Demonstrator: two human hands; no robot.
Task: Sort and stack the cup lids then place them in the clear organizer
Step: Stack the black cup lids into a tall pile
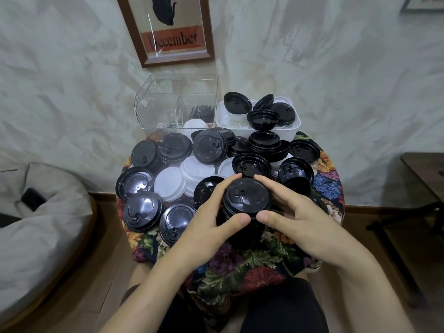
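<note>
A tall stack of black cup lids (246, 200) stands near the table's front edge. My left hand (216, 222) grips its left side, thumb at the front. My right hand (290, 212) grips its right side the same way. Several loose black lids (210, 146) and white lids (169, 182) lie scattered across the round table. The clear organizer (163, 102) stands at the back; its right compartment holds black lids and a white lid stack (194, 123).
A white tub (292, 133) at the back right holds more black and white lids. The table wears a floral cloth (242, 263). A grey beanbag (36, 222) sits left, a dark wooden table (422, 169) right, a framed picture (168, 30) on the wall.
</note>
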